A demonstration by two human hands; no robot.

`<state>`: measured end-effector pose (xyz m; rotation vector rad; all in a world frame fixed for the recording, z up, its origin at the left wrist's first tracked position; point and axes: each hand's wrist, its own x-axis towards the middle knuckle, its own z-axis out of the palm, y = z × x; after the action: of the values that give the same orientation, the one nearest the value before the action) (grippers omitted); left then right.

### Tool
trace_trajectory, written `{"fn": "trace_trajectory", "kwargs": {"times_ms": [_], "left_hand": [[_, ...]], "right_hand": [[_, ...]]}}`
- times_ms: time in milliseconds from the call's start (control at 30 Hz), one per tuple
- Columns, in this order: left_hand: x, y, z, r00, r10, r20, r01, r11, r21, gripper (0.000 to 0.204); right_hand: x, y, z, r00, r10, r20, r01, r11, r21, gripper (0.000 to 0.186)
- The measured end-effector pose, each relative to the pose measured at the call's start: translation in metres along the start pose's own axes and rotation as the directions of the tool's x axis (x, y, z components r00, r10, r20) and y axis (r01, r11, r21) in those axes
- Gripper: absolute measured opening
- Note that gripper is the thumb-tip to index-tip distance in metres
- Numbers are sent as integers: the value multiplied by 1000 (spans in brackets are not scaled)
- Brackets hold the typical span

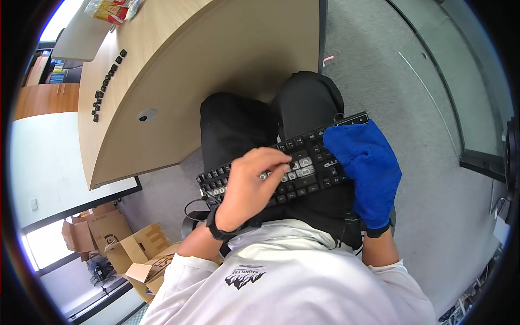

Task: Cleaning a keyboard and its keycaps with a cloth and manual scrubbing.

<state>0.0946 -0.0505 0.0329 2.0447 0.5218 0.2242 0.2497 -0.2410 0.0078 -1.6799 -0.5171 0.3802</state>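
Note:
A black computer keyboard [305, 182] lies slantwise across my lap on black trousers. Several of its keys are off, leaving pale switch squares bare in the middle and toward the left end. My left hand [253, 177] reaches over the keyboard with thumb and forefinger pinched at a small black keycap [293, 163] beside the bare squares; the fingers partly hide it. A blue cloth or mitt [374, 176] covers my right hand, which rests on the keyboard's right end. Its fingers cannot be seen under the fabric.
Loose black keycaps [105, 81] stand in a curved row on the wooden desk [157, 49] at upper left. A red and yellow packet [111, 10] lies farther back. Open cardboard boxes [143, 246] sit on the floor at lower left. A cable [187, 208] loops by the keyboard's left end.

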Motion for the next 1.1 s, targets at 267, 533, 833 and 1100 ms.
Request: {"fn": "trace_trajectory", "kwargs": {"times_ms": [267, 533, 833, 1100], "left_hand": [[-33, -22, 23, 999, 19, 39, -32, 932, 362, 17], [-35, -23, 23, 999, 44, 21, -49, 899, 434, 14], [-36, -25, 23, 998, -53, 26, 41, 943, 330, 13], [-40, -25, 33, 999, 1, -43, 15, 925, 380, 14]], "right_hand": [[-3, 6, 4, 994, 91, -54, -85, 992, 98, 15], [-3, 16, 6, 990, 122, -78, -101, 968, 229, 12], [2, 0, 7, 982, 187, -24, -182, 972, 149, 9], [-4, 21, 1, 968, 250, 6, -249, 960, 132, 9]]}}
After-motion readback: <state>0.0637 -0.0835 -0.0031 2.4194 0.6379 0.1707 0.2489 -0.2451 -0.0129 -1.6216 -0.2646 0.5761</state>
